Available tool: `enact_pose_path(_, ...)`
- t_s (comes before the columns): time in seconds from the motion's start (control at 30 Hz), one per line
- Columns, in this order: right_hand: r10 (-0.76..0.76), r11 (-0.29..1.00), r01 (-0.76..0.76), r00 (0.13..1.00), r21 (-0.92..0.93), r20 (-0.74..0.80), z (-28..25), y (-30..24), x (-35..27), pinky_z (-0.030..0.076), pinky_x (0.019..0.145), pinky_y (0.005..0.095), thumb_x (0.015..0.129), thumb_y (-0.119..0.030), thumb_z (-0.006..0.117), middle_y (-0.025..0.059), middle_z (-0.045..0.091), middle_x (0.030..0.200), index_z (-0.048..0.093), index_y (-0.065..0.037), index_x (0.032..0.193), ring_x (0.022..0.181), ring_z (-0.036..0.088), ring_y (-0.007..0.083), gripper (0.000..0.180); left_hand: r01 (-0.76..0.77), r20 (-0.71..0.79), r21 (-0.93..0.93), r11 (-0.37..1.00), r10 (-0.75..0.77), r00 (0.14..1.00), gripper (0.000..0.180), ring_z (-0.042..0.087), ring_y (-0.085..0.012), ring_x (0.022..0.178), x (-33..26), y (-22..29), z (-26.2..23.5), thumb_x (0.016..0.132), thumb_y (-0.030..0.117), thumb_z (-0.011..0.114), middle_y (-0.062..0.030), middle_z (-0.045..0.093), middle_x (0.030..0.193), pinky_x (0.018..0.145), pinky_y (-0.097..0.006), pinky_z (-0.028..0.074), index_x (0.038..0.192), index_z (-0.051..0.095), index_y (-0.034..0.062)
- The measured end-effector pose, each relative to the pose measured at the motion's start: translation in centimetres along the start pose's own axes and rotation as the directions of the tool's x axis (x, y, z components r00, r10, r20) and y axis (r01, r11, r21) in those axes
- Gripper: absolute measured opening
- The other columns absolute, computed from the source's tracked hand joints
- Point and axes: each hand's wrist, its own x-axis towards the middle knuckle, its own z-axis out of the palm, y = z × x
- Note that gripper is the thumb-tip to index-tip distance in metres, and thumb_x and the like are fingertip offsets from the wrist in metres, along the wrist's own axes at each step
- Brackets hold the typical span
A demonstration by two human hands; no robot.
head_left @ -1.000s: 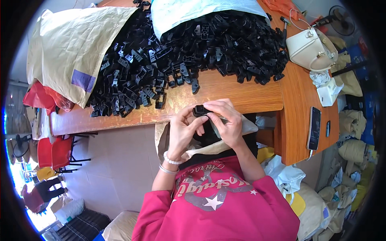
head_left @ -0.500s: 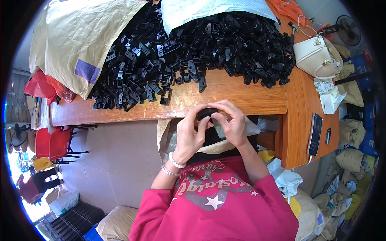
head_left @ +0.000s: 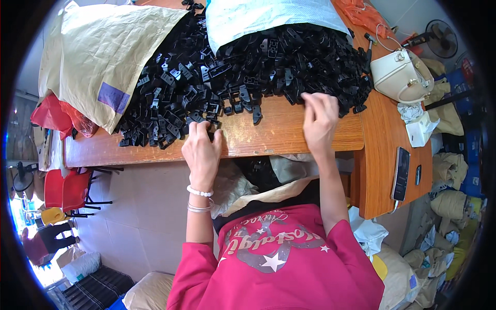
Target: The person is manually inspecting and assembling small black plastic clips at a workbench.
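Note:
A large heap of small black plastic parts [head_left: 243, 67] covers the back of the wooden table. At the heap's near edge, left of centre, my left hand [head_left: 200, 152] has its fingers and thumb closed around a black plastic part [head_left: 211, 130], mostly hidden by the fingers. Farther right, my right hand [head_left: 321, 121] is over the table beside the heap's front edge, its fingers bent and slightly blurred. Whether it holds anything is not visible. Below the table edge, an open bag [head_left: 235, 191] at my lap has black parts [head_left: 261, 170] inside.
A tan sack [head_left: 98, 46] and a white sack [head_left: 274, 18] lie on the heap. At the right are a cream handbag [head_left: 400, 77], a phone [head_left: 401, 173] with a cable, and a small fan [head_left: 443, 39]. A red chair [head_left: 64, 188] stands left, with a person [head_left: 49, 240] beyond.
My hands were together above the lap bag, holding a dark piece. They have since parted and reached forward to the heap, left hand leftward, right hand rightward; that piece is no longer between them.

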Motion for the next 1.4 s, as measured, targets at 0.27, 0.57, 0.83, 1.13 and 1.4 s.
enact_pose_path(0.27,-0.24,0.97,0.238,0.916,0.047,0.322,3.6,-2.8,-0.9,0.042,0.082,0.038,0.072,0.007,0.061,0.0103,0.055,0.107,0.068,-0.011,0.111,0.099,0.053,0.0268,0.044,0.027,0.081,-0.213,0.977,-0.01,0.997,0.026,0.062,-0.0321,0.076,-0.9,1.3,0.4,0.075,0.015,0.069,-0.0135,0.058,0.091,0.067,-0.04,0.048,0.096,0.059,0.0019)
enact_pose_path(0.57,-0.021,0.759,-0.202,0.943,0.619,0.333,0.6,-4.4,-2.0,0.051,0.066,0.033,0.07,0.008,0.071,0.0114,0.063,0.087,0.06,0.0,0.086,0.078,0.062,0.0238,0.021,0.244,0.334,-0.554,0.796,-0.056,0.941,0.032,0.05,-0.0102,0.053,-2.0,2.0,-0.2,0.074,0.019,0.079,-0.0043,0.059,0.066,0.052,-0.026,0.042,0.098,0.067,0.0021)
enact_pose_path(0.83,-0.148,0.771,-0.085,0.94,0.632,0.307,-0.3,-5.7,-2.5,0.051,0.073,0.0324,0.074,0.001,0.072,0.0097,0.067,0.095,0.068,-0.002,0.085,0.085,0.062,0.024,0.012,0.496,0.604,-0.603,0.625,-0.048,0.795,0.026,0.043,-0.0007,0.053,-2.0,3.1,-1.3,0.079,0.008,0.075,0.006,0.052,0.06,0.048,-0.018,0.035,0.101,0.067,-0.0019)
enact_pose_path(1.13,0.173,0.545,-0.502,0.851,0.672,0.496,-0.3,-6.5,-3.9,0.05,0.08,0.0288,0.079,-0.001,0.068,0.0112,0.064,0.101,0.065,0.001,0.102,0.089,0.063,0.0192,0.023,0.291,0.346,-0.83,0.476,0.029,0.938,0.032,0.065,-0.0088,0.064,-3.1,4.3,-0.6,0.085,-0.002,0.065,-0.0049,0.065,0.073,0.056,-0.02,0.048,0.116,0.06,-0.0002)
enact_pose_path(1.4,0.168,0.58,-0.492,0.852,0.649,0.496,-1.0,-5.8,-3.9,0.052,0.076,0.0258,0.079,0.0,0.07,0.0101,0.063,0.1,0.066,0.002,0.101,0.089,0.064,0.0169,0.023,0.116,0.274,-0.753,0.648,0.148,0.95,0.04,0.051,-0.008,0.054,-2.3,4.0,-0.3,0.079,0.004,0.072,-0.0049,0.061,0.073,0.053,-0.023,0.043,0.117,0.061,0.0046)
